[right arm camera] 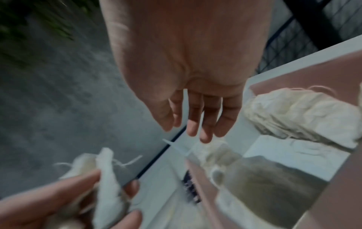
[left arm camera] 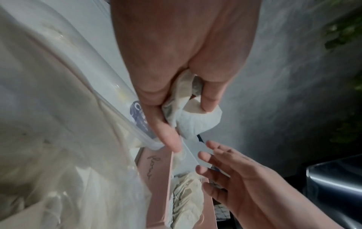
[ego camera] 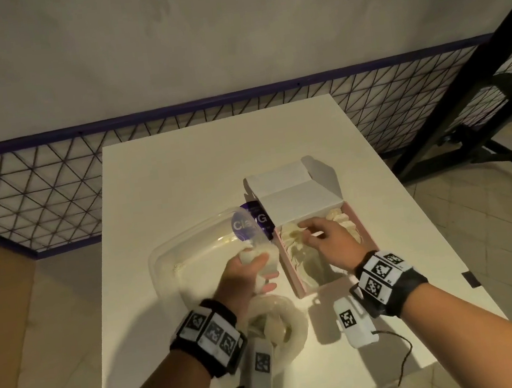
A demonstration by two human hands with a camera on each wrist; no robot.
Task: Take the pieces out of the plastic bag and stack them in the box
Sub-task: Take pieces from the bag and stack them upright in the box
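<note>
Left hand [ego camera: 248,273] clutches crumpled cream fabric pieces [left arm camera: 188,111] beside the clear plastic bag [ego camera: 190,251]; right hand [ego camera: 327,236], fingers loosely spread and empty, hovers over the pink box [ego camera: 295,281]

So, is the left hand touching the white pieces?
Touching. The left wrist view shows the left hand with thumb and fingers curled round the white pieces.

Bare forearms carry black wrist straps [ego camera: 401,293] faced with white panels of black square-code markers [ego camera: 209,331]; a white tagged camera pod [ego camera: 354,322] hangs under each wrist, trailing a thin black cable [ego camera: 403,356].
</note>
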